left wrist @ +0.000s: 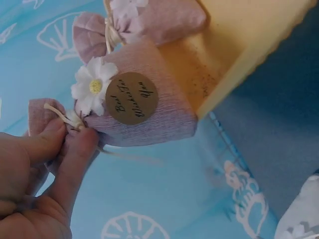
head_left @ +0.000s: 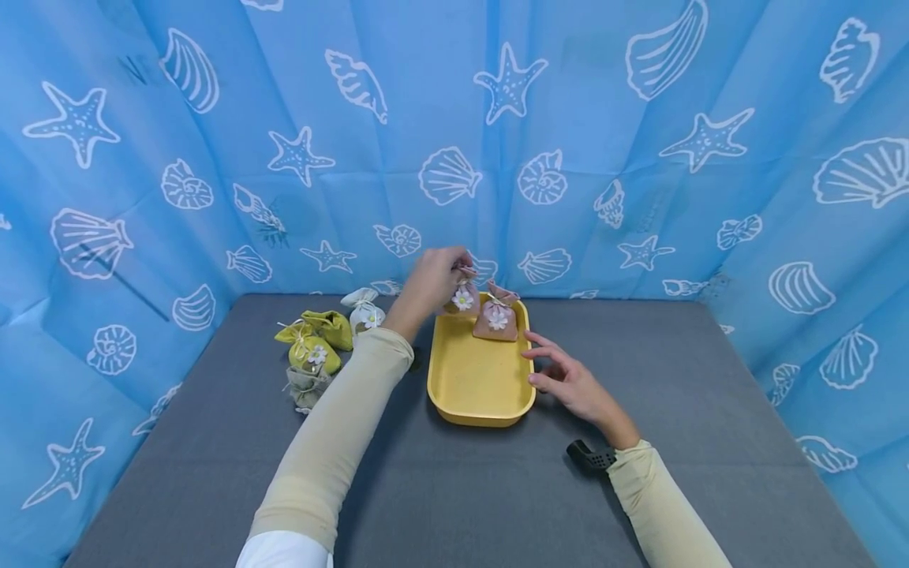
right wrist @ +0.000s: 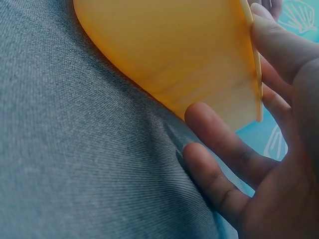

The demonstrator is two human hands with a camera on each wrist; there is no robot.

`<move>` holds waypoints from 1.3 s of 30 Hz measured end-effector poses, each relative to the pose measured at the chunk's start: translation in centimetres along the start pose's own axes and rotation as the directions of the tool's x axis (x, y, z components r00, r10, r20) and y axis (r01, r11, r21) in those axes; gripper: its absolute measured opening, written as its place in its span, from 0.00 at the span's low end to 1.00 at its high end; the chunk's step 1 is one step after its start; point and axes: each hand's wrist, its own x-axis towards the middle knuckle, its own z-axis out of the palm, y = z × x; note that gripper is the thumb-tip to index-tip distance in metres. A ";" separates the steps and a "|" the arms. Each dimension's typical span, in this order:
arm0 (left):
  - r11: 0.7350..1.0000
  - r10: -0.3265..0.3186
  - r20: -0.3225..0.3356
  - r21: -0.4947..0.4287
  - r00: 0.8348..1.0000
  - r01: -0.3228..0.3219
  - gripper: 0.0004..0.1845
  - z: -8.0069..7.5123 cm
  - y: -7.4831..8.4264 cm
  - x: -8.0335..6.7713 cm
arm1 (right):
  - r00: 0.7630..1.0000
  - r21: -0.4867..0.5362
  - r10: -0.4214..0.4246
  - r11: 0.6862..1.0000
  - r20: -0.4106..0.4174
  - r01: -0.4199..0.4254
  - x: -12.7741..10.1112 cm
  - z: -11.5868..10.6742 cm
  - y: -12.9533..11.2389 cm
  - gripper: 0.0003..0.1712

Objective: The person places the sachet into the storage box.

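Note:
My left hand (head_left: pixel 432 285) pinches the gathered neck of a pink drawstring pouch (left wrist: pixel 172 107) between thumb and fingers, at the far left corner of a yellow tray (head_left: pixel 479 386). This pouch bears a white flower and a round brown "Best Wishes For You" sticker. A second pink pouch (head_left: pixel 496 325), also with a white flower, sits in the tray's far right corner. At the tray's right side is my right hand (head_left: pixel 577 390), its fingers spread and loosely bent. In the right wrist view, the thumb lies along the rim and the other fingers are by the outer wall.
Left of the tray stand several more pouches: a white one (head_left: pixel 365 314), a yellow-green one (head_left: pixel 312 353), an olive one (head_left: pixel 332 328) and a grey one (head_left: pixel 307 386). A blue seashell-print curtain (head_left: pixel 454 95) rises behind the grey table (head_left: pixel 461 497).

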 end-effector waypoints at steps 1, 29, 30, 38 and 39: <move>1.000 -0.003 0.003 -0.004 1.000 0.003 0.10 0.1 0.2 0.1 | 1.000 0.000 -0.001 1.000 -0.001 0.001 0.0 0.0 0.0 0.24; 0.936 -0.164 0.110 -0.295 0.980 0.190 0.09 3.5 -0.9 1.3 | 1.000 -0.014 0.019 1.000 -0.012 -0.019 -0.1 0.0 0.2 0.24; 0.929 -0.175 0.115 -0.309 0.978 0.203 0.09 3.6 -1.0 1.3 | 1.000 -0.015 0.019 1.000 -0.013 -0.020 -0.1 0.0 0.2 0.24; 0.901 -0.220 0.163 -0.345 0.962 0.264 0.09 3.9 -1.3 1.0 | 1.000 -0.004 0.007 1.000 -0.005 -0.007 -0.1 -0.1 0.2 0.24; 0.902 -0.220 0.176 -0.339 0.960 0.268 0.10 4.0 -1.3 1.0 | 1.000 -0.004 0.007 1.000 -0.006 -0.007 -0.1 -0.1 0.2 0.24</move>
